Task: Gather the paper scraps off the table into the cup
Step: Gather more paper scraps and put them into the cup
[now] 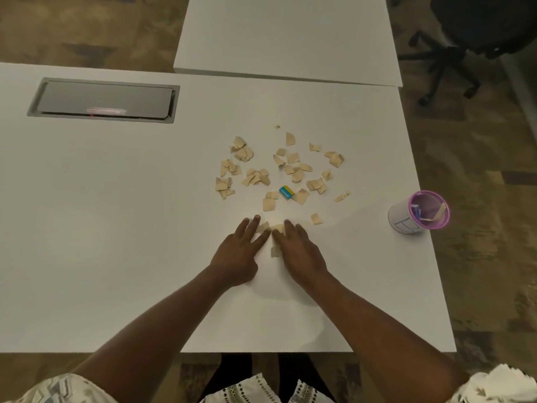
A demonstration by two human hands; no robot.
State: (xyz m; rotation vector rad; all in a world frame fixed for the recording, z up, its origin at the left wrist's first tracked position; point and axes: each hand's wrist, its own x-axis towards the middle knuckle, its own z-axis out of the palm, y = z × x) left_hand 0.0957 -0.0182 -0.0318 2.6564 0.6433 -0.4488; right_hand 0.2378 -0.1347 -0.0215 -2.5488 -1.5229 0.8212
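Several tan paper scraps [279, 170] lie scattered over the middle of the white table [116, 228]. My left hand [241, 251] and my right hand [296, 248] rest flat on the table side by side, fingers pressing on a few scraps [276, 228] pinched between them. A white cup [418, 212] with a pink rim stands near the right table edge, far right of my hands, with some scraps inside.
A small blue and yellow piece [286, 192] lies among the scraps. A grey cable hatch [103, 100] is set into the table at back left. A second white table [287, 39] adjoins behind. An office chair [470, 39] stands at back right.
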